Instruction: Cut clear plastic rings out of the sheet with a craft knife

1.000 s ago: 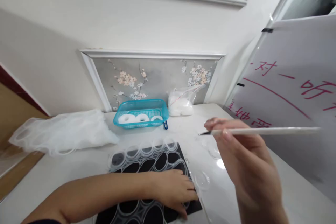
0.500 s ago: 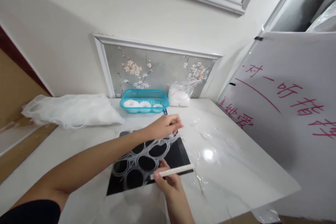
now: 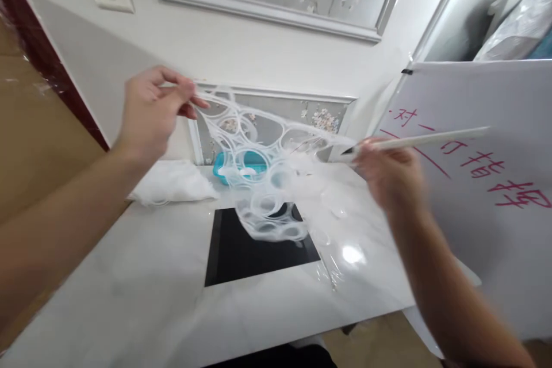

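Note:
My left hand is raised at upper left, fingers pinched on one corner of a clear plastic sheet with round cut-out holes. The sheet hangs stretched in the air above a black mat on the white table. My right hand is up at the right, closed around a thin white tool with a dark tip; it also seems to pinch the sheet's other end. The sheet's lower part droops onto the mat.
A blue basket with white rings stands at the back of the table, a heap of clear plastic to its left. A white board with red writing leans at the right. Clear round pieces lie near the mat.
The holed sheet has been lifted off the black mat into the air. Both hands rose, the left up and left, the right up and right with the white tool.

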### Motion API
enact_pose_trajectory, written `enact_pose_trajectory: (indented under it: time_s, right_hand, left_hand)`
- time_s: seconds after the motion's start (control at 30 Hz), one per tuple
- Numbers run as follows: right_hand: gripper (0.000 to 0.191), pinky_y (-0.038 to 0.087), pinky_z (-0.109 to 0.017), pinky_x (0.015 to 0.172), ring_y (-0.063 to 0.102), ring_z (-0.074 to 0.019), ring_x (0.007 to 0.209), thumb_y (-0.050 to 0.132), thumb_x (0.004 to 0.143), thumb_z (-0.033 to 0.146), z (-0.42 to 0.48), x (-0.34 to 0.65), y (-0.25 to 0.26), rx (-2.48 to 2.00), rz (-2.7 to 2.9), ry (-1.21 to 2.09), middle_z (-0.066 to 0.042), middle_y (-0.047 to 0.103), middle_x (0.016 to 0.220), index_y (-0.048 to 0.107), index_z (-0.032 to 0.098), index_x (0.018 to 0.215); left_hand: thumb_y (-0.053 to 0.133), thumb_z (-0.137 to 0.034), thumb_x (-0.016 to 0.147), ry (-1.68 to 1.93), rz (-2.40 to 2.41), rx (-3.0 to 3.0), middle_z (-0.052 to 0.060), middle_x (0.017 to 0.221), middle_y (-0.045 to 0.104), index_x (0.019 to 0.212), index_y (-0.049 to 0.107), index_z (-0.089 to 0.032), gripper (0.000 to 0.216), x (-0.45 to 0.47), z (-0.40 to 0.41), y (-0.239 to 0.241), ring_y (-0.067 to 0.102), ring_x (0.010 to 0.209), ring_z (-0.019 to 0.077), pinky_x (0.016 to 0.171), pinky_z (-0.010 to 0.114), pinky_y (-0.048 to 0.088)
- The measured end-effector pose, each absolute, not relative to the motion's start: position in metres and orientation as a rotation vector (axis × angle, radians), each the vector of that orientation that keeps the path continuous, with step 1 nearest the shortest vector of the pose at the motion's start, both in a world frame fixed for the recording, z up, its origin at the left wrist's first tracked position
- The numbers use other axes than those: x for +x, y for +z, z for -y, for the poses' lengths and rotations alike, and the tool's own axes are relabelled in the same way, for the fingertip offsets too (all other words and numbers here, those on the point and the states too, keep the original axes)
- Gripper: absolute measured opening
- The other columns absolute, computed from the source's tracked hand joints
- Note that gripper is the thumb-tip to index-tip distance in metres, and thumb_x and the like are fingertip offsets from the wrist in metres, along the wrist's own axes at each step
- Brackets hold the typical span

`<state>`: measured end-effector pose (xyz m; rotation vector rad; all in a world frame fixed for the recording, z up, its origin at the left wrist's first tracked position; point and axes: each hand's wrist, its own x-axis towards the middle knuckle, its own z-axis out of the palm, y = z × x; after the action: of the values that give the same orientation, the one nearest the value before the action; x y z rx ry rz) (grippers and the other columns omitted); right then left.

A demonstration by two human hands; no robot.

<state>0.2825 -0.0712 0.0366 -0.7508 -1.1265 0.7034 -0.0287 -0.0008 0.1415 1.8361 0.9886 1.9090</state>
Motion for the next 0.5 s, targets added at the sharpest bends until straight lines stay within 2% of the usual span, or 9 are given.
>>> enact_pose_trajectory:
  time_s: [0.07, 0.2, 0.3, 0.5]
  right_hand:
    - [0.007, 0.039, -0.027, 0.060, 0.053, -0.0099, 0.061, 0.082, 0.071, 0.024, 0.072, 0.301, 0.072, -0.614, 1.194, 0.551, 0.003, 0.064, 0.065, 0.076, 0.022, 0.073]
    - [0.007, 0.040, -0.028, 0.058, 0.056, -0.0092, 0.059, 0.082, 0.073, 0.016, 0.077, 0.305, 0.105, -0.629, 1.384, 0.306, 0.002, 0.066, 0.066, 0.078, 0.021, 0.077]
    - [0.006, 0.042, -0.028, 0.057, 0.057, -0.0091, 0.056, 0.080, 0.075, 0.016, 0.076, 0.304, 0.106, -0.602, 1.360, 0.213, 0.002, 0.064, 0.065, 0.077, 0.021, 0.075]
    - [0.007, 0.037, -0.028, 0.054, 0.054, -0.0096, 0.056, 0.075, 0.079, 0.013, 0.077, 0.305, 0.092, -0.695, 1.435, 0.005, 0.002, 0.064, 0.064, 0.077, 0.021, 0.079]
  left_hand:
    - [0.073, -0.016, 0.090, 2.016, -0.930, 1.853, -0.006, 0.054, 0.064, 0.075, 0.057, -0.017, 0.022, -0.048, 0.000, 0.141, 0.064, 0.055, 0.0103, 0.050, 0.021, 0.047]
    - [0.078, -0.018, 0.085, 1.914, -0.861, 1.970, -0.003, 0.058, 0.066, 0.074, 0.063, -0.015, 0.019, -0.066, 0.006, 0.123, 0.061, 0.051, 0.0092, 0.049, 0.022, 0.046]
    - [0.081, -0.024, 0.082, 2.013, -0.802, 1.919, -0.004, 0.057, 0.063, 0.075, 0.064, -0.015, 0.021, -0.067, 0.014, 0.114, 0.060, 0.051, 0.0085, 0.050, 0.022, 0.047]
    - [0.076, -0.039, 0.083, 1.929, -1.019, 2.024, -0.004, 0.059, 0.062, 0.076, 0.063, -0.013, 0.030, -0.062, 0.035, 0.117, 0.062, 0.055, 0.0085, 0.058, 0.023, 0.050]
